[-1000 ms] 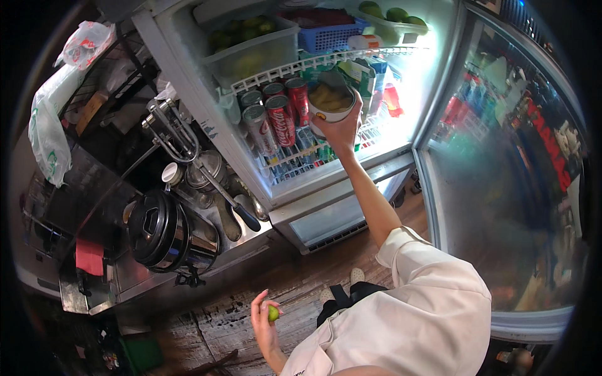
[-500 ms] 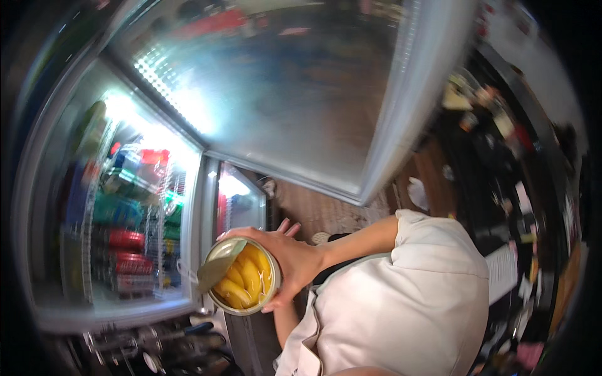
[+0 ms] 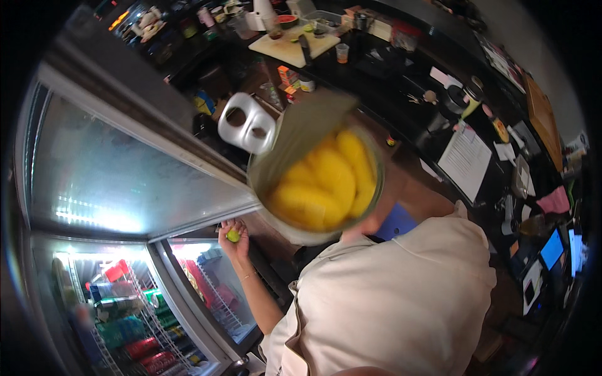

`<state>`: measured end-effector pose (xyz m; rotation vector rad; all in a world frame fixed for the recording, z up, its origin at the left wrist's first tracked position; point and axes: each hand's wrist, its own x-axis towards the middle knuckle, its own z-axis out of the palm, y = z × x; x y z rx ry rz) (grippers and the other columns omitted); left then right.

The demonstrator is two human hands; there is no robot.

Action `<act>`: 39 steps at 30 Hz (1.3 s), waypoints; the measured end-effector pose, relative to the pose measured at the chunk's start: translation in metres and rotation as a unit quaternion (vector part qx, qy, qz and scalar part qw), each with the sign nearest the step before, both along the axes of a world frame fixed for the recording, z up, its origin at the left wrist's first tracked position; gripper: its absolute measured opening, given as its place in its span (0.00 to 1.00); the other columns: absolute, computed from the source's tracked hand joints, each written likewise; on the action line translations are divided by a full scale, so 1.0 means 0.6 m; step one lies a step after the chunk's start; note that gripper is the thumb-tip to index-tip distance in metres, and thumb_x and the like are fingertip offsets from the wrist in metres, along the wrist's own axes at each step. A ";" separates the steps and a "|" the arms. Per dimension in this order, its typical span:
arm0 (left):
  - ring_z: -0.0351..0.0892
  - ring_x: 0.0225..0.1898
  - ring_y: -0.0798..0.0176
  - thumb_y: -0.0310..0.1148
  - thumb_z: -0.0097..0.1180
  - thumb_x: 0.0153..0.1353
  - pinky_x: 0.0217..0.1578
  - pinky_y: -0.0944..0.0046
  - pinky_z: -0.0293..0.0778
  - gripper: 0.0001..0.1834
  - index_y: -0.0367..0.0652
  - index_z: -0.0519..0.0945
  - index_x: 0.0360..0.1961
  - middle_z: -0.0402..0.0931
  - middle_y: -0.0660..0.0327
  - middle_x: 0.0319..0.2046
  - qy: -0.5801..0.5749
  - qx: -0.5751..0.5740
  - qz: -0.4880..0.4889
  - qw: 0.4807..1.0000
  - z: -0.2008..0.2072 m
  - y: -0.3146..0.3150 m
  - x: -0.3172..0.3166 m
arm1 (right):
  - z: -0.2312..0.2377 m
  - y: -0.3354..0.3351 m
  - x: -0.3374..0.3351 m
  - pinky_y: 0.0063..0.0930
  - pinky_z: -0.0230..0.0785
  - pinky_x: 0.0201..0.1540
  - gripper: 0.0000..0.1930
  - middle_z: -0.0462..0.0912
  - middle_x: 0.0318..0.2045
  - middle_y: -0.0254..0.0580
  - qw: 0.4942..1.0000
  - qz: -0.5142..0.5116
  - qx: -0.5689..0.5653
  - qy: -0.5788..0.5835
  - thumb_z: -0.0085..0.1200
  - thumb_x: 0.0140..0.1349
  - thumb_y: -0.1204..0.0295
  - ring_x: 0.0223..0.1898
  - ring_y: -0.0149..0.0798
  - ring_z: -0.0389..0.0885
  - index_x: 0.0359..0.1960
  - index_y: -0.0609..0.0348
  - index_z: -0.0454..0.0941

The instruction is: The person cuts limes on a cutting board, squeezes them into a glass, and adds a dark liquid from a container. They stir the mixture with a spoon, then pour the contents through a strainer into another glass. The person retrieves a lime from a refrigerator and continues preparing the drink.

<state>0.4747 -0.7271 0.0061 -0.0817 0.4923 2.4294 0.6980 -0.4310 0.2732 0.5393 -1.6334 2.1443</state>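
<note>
By the door [image 3: 138, 169], the left hand [image 3: 236, 244] curls its fingers round a lime [image 3: 233, 235]; the right hand [image 3: 394, 191] holds the can [image 3: 296, 234], fingers too hidden to tell. Best keep it level.

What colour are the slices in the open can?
The slices are bright yellow; the head view shows them best, slightly blurred.

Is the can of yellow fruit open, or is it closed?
Open: its lid is peeled partly back, and yellow fruit slices show inside.
</note>
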 end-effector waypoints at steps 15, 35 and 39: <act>0.68 0.26 0.69 0.28 0.51 0.57 0.28 0.67 0.67 0.16 0.42 0.75 0.47 0.75 0.62 0.32 -0.039 -0.057 0.149 0.986 -0.073 -0.141 0.119 | -0.280 0.285 -0.088 0.45 0.67 0.61 0.56 0.74 0.57 0.54 0.673 -0.711 0.188 -0.072 0.80 0.34 0.63 0.57 0.52 0.75 0.67 0.57 0.57; 0.65 0.27 0.74 0.24 0.43 0.65 0.33 0.71 0.63 0.34 0.55 0.60 0.73 0.69 0.66 0.65 0.117 0.242 0.416 0.869 -0.118 -0.258 0.313 | -0.464 0.441 -0.160 0.53 0.62 0.64 0.60 0.66 0.58 0.61 0.511 -0.821 0.123 -0.225 0.80 0.34 0.61 0.60 0.61 0.67 0.68 0.59 0.52; 0.63 0.27 0.74 0.23 0.43 0.65 0.33 0.71 0.63 0.36 0.56 0.57 0.75 0.58 0.65 0.73 0.061 0.125 0.445 0.885 -0.075 -0.240 0.297 | -0.470 0.461 -0.194 0.52 0.61 0.64 0.60 0.67 0.59 0.60 0.494 -0.831 0.146 -0.212 0.80 0.35 0.60 0.61 0.60 0.67 0.68 0.59 0.51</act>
